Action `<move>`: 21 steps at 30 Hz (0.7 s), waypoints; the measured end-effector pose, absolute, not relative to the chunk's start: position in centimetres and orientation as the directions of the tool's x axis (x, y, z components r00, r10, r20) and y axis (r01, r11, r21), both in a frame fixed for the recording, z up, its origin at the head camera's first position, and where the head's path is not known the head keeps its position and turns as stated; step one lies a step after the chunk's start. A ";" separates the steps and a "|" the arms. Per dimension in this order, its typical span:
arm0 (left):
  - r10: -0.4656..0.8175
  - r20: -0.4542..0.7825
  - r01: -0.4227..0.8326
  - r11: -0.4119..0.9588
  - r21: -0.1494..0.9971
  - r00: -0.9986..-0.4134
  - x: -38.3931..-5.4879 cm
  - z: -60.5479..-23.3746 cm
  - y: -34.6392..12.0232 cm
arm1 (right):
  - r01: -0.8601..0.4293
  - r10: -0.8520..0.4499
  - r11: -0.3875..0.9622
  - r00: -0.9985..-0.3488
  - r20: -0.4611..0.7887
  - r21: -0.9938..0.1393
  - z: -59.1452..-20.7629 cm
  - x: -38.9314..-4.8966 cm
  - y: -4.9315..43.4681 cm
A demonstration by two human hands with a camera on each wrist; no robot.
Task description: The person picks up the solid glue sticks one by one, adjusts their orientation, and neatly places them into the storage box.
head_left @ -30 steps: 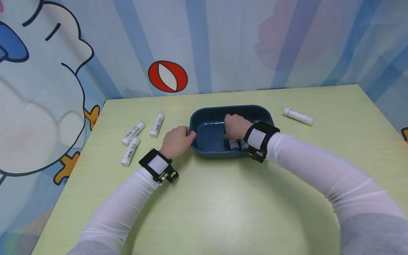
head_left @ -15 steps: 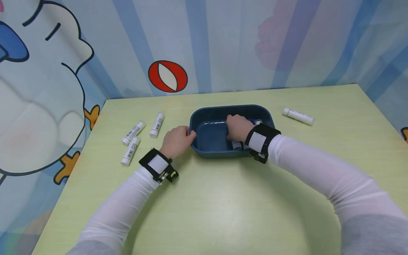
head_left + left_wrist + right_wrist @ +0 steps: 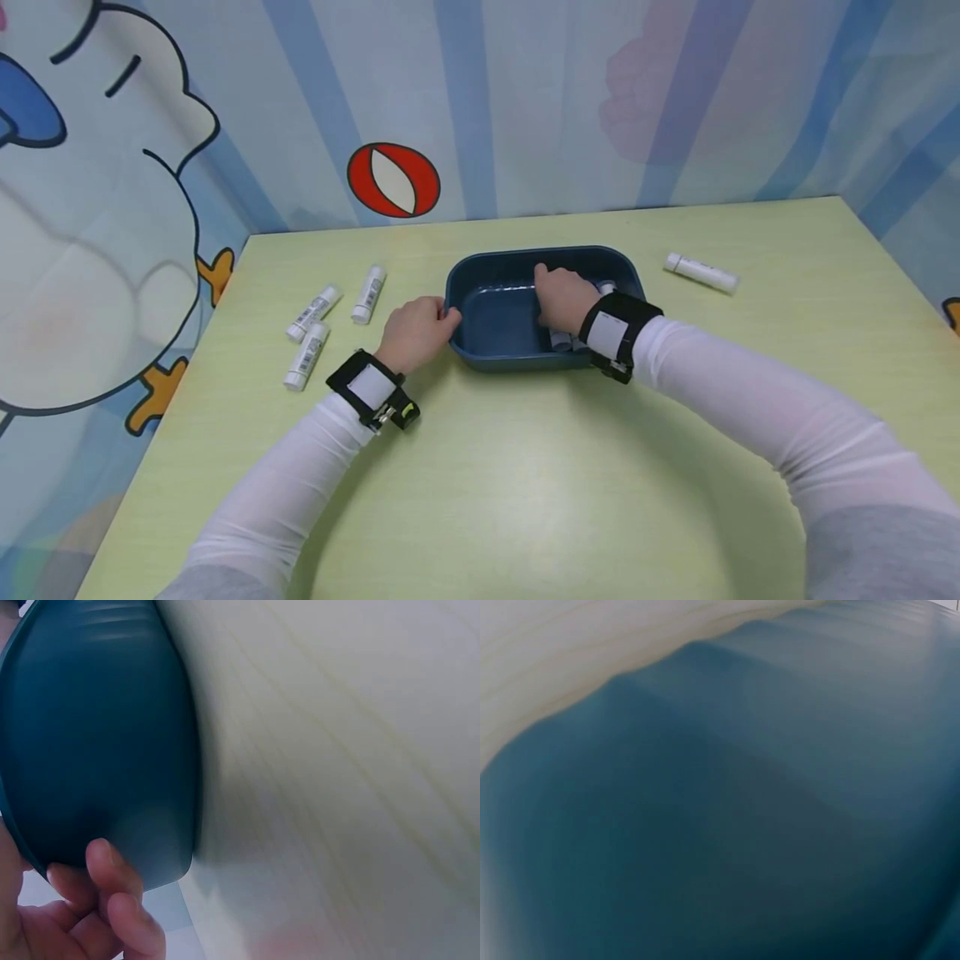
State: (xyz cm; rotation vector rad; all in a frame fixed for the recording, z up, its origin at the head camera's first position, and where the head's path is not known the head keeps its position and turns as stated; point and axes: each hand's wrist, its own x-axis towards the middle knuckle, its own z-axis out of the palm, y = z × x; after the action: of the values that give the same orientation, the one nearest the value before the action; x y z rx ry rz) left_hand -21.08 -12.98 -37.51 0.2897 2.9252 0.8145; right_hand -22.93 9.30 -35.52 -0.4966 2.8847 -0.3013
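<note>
A dark blue plastic bin (image 3: pixel 491 363) stands on the table. My left hand (image 3: pixel 417 335) grips its left rim, the thumb on top; in the left wrist view, curled fingers (image 3: pixel 112 874) lie against the outer wall. My right hand (image 3: pixel 564 300) reaches down into the bin's right half, curled over a white glue stick (image 3: pixel 560 340) whose end shows below the palm. Its fingertips are hidden. Another glue stick (image 3: pixel 606 287) shows partly behind the wrist strap. The right wrist view holds only the blurred bin wall (image 3: pixel 727 802) and some table.
Left of the bin lie three white glue sticks: one alone (image 3: pixel 369 294), and a pair, upper (image 3: pixel 313 312) and lower (image 3: pixel 307 357), close together. Another stick (image 3: pixel 702 273) lies to the right. A printed cloth wall (image 3: pixel 525 108) rises behind the table (image 3: pixel 480 483).
My right hand has shifted slightly to the right inside the bin, and the glue stick end below it has moved right too. My left hand stays on the rim.
</note>
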 end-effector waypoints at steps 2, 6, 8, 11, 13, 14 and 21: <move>0.203 -0.036 0.155 0.839 0.521 -0.979 -21.1 -37.5 -13.0 | -0.317 -0.356 0.920 -0.921 -0.155 -0.231 -35.5 -22.9 9.3; 0.203 -0.035 0.155 0.838 0.523 -0.978 -21.0 -37.5 -13.0 | -0.323 -0.360 0.920 -0.921 -0.149 -0.225 -35.5 -22.9 9.4; 0.205 -0.035 0.157 0.839 0.521 -0.978 -21.0 -37.5 -13.0 | -0.324 -0.360 0.920 -0.921 -0.148 -0.220 -35.5 -22.9 9.4; 0.207 -0.032 0.161 0.840 0.518 -0.978 -21.0 -37.5 -13.0 | -0.328 -0.361 0.922 -0.921 -0.148 -0.208 -35.5 -22.9 9.3; 0.209 -0.029 0.165 0.840 0.516 -0.977 -21.0 -37.5 -13.0 | -0.331 -0.362 0.922 -0.920 -0.148 -0.201 -35.6 -23.0 9.3; 0.210 -0.028 0.166 0.840 0.517 -0.977 -21.0 -37.5 -13.1 | -0.331 -0.362 0.922 -0.920 -0.147 -0.199 -35.6 -22.9 9.3; 0.213 -0.028 0.168 0.837 0.520 -0.977 -21.1 -37.6 -13.1 | -0.322 -0.353 0.927 -0.922 -0.160 -0.193 -35.4 -22.8 9.0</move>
State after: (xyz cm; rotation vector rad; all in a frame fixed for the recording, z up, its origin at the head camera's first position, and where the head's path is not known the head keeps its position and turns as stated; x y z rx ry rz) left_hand -21.12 -13.05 -37.61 0.3041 2.9300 0.8180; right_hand -22.80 9.03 -35.41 -0.5119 2.8934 -0.2428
